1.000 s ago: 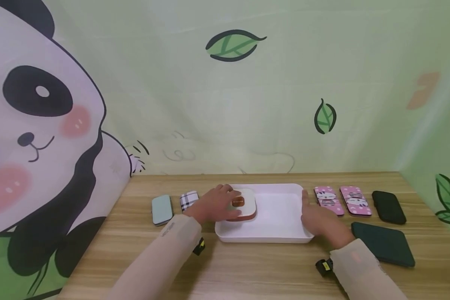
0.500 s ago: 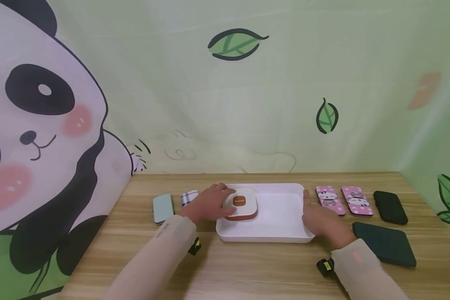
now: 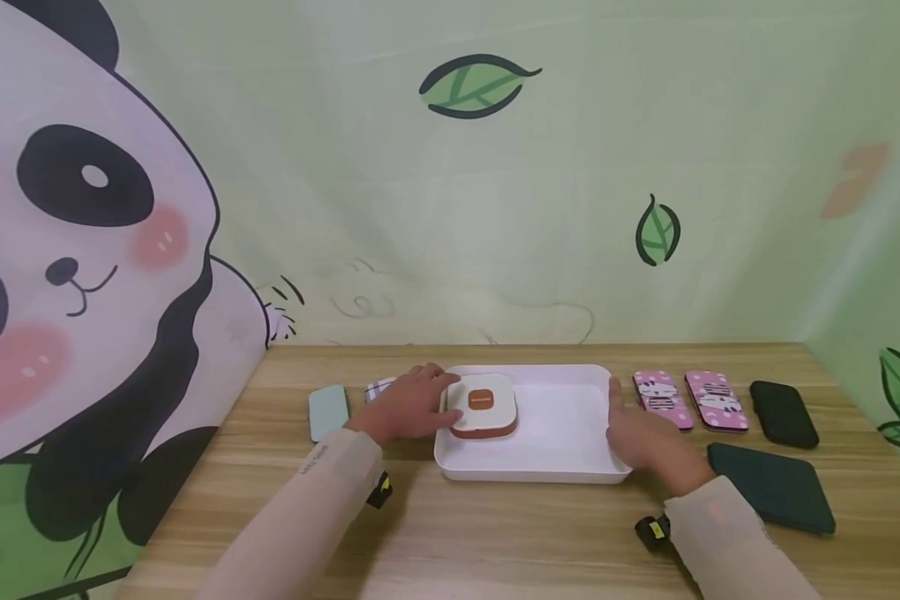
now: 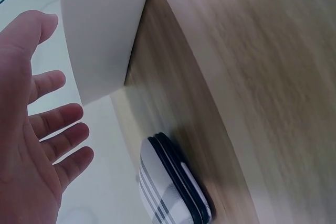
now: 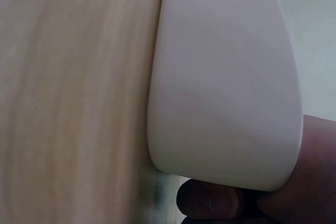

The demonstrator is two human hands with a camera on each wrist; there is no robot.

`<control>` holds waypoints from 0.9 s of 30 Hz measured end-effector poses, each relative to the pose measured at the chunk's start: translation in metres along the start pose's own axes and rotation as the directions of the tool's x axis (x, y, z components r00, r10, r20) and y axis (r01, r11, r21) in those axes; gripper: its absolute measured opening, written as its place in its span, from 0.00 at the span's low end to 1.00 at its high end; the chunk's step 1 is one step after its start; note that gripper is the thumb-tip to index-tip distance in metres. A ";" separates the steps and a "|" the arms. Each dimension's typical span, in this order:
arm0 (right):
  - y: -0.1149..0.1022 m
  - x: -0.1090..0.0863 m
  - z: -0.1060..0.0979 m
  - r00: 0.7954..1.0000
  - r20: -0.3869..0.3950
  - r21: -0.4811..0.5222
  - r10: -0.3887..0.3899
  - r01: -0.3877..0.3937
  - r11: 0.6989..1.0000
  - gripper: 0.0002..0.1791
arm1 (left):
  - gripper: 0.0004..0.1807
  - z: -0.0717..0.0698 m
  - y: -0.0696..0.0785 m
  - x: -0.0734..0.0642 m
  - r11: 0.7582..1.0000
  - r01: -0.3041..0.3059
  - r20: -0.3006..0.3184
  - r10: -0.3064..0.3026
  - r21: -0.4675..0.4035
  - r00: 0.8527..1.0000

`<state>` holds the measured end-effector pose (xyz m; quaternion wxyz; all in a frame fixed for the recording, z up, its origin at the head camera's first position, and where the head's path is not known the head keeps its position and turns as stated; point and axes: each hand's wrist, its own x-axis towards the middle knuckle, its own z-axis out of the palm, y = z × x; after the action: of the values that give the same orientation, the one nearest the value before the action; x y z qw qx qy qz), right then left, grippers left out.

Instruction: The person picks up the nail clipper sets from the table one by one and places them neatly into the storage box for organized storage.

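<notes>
A white tray [image 3: 562,467] stands on the wooden table. In its left part lies a square rounded box [image 3: 498,404] with a white top, a brown label and a brown lower side. Relaxed and slightly spread, the fingers of my left hand [image 3: 412,404] are beside the box at the tray's left rim and hold nothing; the left wrist view shows the palm and bent thumb. My right hand [image 3: 641,437] grips the tray's right end. In the right wrist view, a dark fingertip [image 5: 210,200] shows under the tray's corner, while the other fingers are mostly hidden.
Left of the tray lie a pale blue case [image 3: 328,412] and a plaid case [image 4: 163,187], partly covered by my hand in the head view. To the right are two pink patterned cases [image 3: 662,400], a black case [image 3: 783,414] and a dark green flat pouch [image 3: 776,492].
My left hand has drawn off the box toward the left, uncovering its label and top. The box stays in the tray. The right hand keeps its hold on the tray's end.
</notes>
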<state>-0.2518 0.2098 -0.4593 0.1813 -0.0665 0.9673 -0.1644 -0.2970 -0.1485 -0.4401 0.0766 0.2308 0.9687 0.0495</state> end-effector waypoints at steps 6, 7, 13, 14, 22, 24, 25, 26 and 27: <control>0.001 0.001 0.001 1.000 0.007 0.014 0.006 -0.006 1.000 0.44 | 0.38 -0.001 -0.004 -0.007 1.000 -0.003 -0.012 0.003 -0.010 1.000; 0.001 0.001 0.001 1.000 0.007 0.015 0.006 -0.007 1.000 0.44 | 0.38 -0.001 -0.004 -0.007 1.000 -0.007 -0.016 0.007 -0.012 1.000; 0.000 -0.001 -0.001 1.000 0.006 0.017 -0.005 0.005 1.000 0.45 | 0.38 -0.001 -0.007 -0.007 1.000 -0.014 -0.024 0.014 -0.015 1.000; -0.001 -0.001 -0.001 1.000 0.008 0.019 -0.005 0.004 1.000 0.45 | 0.38 -0.002 -0.007 -0.007 1.000 -0.007 -0.023 0.007 -0.018 1.000; -0.001 0.001 0.000 1.000 0.010 0.009 0.010 -0.010 1.000 0.45 | 0.38 -0.001 -0.018 -0.010 0.998 0.055 -0.037 -0.055 -0.006 0.998; -0.002 0.001 0.000 1.000 0.008 0.001 0.006 -0.006 1.000 0.45 | 0.38 0.001 -0.023 -0.011 0.999 0.051 -0.044 -0.052 -0.006 0.998; -0.002 0.001 0.000 1.000 0.007 0.000 0.003 -0.003 1.000 0.45 | 0.38 0.001 -0.025 -0.012 0.999 0.045 -0.050 -0.046 -0.012 0.998; -0.002 0.000 0.000 1.000 0.008 -0.001 0.002 -0.002 1.000 0.45 | 0.38 0.002 -0.028 -0.013 0.999 0.046 -0.051 -0.047 -0.021 0.998; -0.002 0.000 0.000 1.000 0.009 -0.002 -0.004 0.004 1.000 0.44 | 0.38 0.004 -0.030 -0.014 0.999 0.048 -0.050 -0.049 -0.024 0.998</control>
<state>-0.2514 0.2083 -0.4587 0.1854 -0.0694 0.9665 -0.1635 -0.2968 -0.1814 -0.4457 0.0559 0.2048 0.9751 0.0646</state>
